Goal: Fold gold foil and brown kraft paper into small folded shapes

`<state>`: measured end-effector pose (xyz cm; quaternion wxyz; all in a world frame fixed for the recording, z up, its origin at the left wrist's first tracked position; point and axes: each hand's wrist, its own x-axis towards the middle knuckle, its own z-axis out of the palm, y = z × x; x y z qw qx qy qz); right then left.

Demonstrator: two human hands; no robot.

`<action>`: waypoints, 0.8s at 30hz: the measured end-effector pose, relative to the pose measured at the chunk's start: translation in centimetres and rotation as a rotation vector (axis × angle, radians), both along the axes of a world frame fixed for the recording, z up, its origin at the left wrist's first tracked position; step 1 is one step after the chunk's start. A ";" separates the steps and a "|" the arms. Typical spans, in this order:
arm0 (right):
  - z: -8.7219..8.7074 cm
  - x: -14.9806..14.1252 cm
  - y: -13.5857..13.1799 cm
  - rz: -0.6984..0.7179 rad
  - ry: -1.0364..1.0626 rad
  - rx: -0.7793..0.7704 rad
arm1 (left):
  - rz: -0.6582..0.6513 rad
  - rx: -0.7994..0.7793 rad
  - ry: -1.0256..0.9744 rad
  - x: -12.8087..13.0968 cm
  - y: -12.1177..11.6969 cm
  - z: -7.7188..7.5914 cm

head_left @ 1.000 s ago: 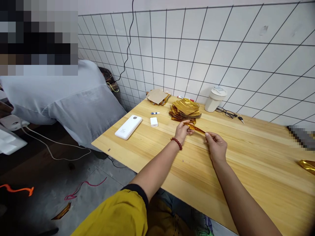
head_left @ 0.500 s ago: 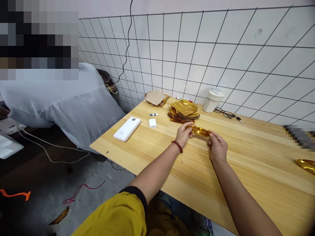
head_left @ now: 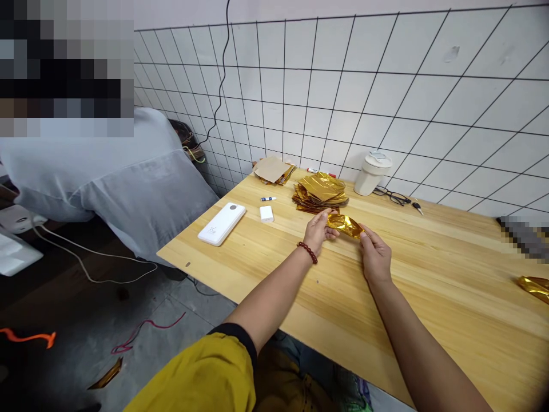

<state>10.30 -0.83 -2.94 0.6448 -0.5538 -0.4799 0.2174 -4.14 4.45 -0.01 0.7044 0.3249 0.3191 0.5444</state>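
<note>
A blurred block hides the upper part of a seated-looking person in a pale grey top (head_left: pixel 146 171) at the left, and another blurs a dark flat object (head_left: pixel 525 237) near the right edge, so I cannot tell what that is. A gold foil piece (head_left: pixel 534 288) is cut off by the right edge, and the undersides of both hands' grips are out of sight. The worktop (head_left: pixel 441 286) is pale wood, set against a white wall (head_left: pixel 326 63) ruled with black lines, down which a black cord (head_left: pixel 221 80) hangs. Along its far side lie a brown-topped stack (head_left: pixel 272 170), a pile of gold foil sheets (head_left: pixel 321 191), a lidded cup (head_left: pixel 371 176), black-framed glasses (head_left: pixel 397 198) and a key (head_left: pixel 417 208). Nearer the left edge are a white power bank (head_left: pixel 222 224) and a small white block (head_left: pixel 266 214). On the grey floor (head_left: pixel 171 320) below lie a pink cord (head_left: pixel 141 326) and a dark gold strip (head_left: pixel 107 373). The left hand (head_left: pixel 316 233), with a red bead bracelet (head_left: pixel 307 252) at its wrist, pinches the left end of a folded gold strip (head_left: pixel 344 225) between thumb and fingers; the right hand (head_left: pixel 377 257) pinches the other end, thumb on the near side. The strip spans the gap between the hands, just in front of the pile.
</note>
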 end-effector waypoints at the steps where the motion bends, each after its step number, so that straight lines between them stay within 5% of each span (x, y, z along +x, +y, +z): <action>1: -0.1 0.0 0.0 0.016 -0.028 0.017 | 0.004 0.009 0.013 0.0 0.1 0.0; 11: 1.0 0.0 0.4 0.005 0.432 0.028 | -0.108 0.188 0.172 1.0 -0.4 -0.6; 24: 0.5 -0.5 0.1 0.089 0.260 -0.025 | -0.144 0.181 0.117 0.9 -0.3 -0.8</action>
